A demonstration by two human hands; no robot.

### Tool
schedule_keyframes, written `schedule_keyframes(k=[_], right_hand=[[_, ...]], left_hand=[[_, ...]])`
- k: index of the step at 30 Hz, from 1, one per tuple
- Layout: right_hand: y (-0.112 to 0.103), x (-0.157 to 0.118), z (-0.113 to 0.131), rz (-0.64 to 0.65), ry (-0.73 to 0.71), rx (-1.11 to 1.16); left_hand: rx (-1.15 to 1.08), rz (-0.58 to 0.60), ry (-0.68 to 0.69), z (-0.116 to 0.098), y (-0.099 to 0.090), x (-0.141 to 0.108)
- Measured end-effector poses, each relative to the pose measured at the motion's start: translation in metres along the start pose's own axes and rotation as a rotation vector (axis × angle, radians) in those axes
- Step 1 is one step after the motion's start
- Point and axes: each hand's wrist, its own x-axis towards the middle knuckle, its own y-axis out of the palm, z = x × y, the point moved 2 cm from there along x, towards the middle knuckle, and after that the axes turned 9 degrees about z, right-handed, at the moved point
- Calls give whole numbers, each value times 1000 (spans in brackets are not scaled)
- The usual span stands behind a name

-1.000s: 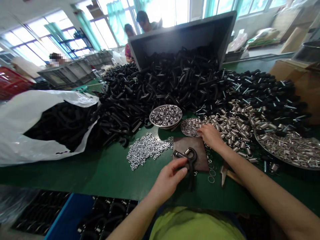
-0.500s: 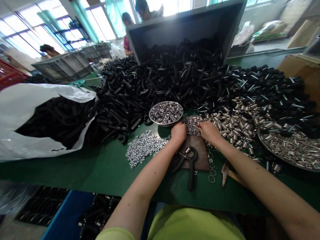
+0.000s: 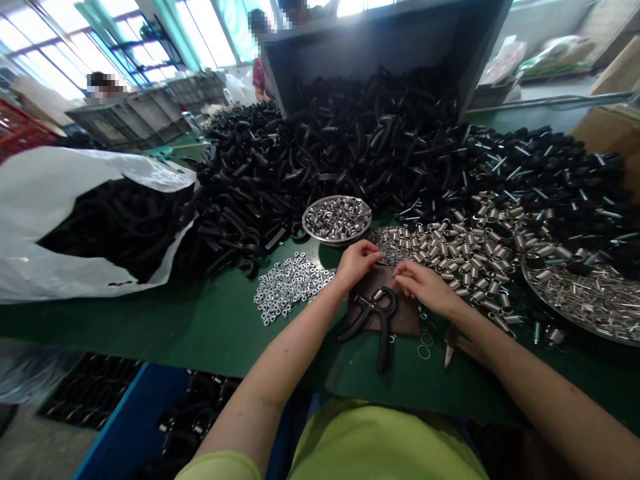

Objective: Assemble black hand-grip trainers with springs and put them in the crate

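A black spring clamp (image 3: 384, 333) lies partly on a brown metal plate (image 3: 407, 313) in front of me. Above the plate's left side is my left hand (image 3: 361, 261), its thumb and fingers pinched near a dish of small wire rings (image 3: 390, 241); whatever it holds is too small to name. My right hand (image 3: 417, 283) is over the plate's right side, fingertips pinched on something tiny that I cannot make out. A bowl of small metal parts (image 3: 337, 219) stands just behind my left hand.
Nuts (image 3: 287, 290) lie spread on the left, springs (image 3: 465, 257) on the right. A hammer (image 3: 450, 345) and a round tray of pins (image 3: 590, 293) are further right. Black clamp parts (image 3: 340, 153) heap up behind, before a grey crate (image 3: 385, 43). A white bag (image 3: 30, 227) stands left.
Both hands have drawn back from the ring dish toward me and now hover over the plate. The view has shifted slightly. The clamp lies as before.
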Motion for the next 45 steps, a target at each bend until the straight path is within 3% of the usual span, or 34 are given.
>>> schedule_keyframes(k=[6,9,14,21,24,27,31,35,38,41,45], right_hand=[[13,8,1,70,2,39],[13,11,3,69,15,19],[15,16,3,92,74,-27],[14,32,5,194,106,-66],[14,27,9,176,66,-78],[11,2,14,82,44,-109],[-4,-62,7,-72,86,-182],[-14,-135,-30,-73,193,-335],[-8,-175,-60,-121,233,-429],[5,-192,-74,-202,222,-525],[19,-196,-73,-317,196,-648]], left_hand=[[-796,115,-129,15,-8,-64],[-858,112,-184,22,-11,-90],[-687,82,-145,27,-13,-111],[-9,49,154,8,-3,-103],[153,65,170,0,4,-99],[201,87,168,-2,9,-97],[173,95,204,1,11,-94],[180,138,232,1,10,-93],[198,146,249,0,11,-93],[212,119,270,-1,14,-95],[197,93,277,0,18,-96]])
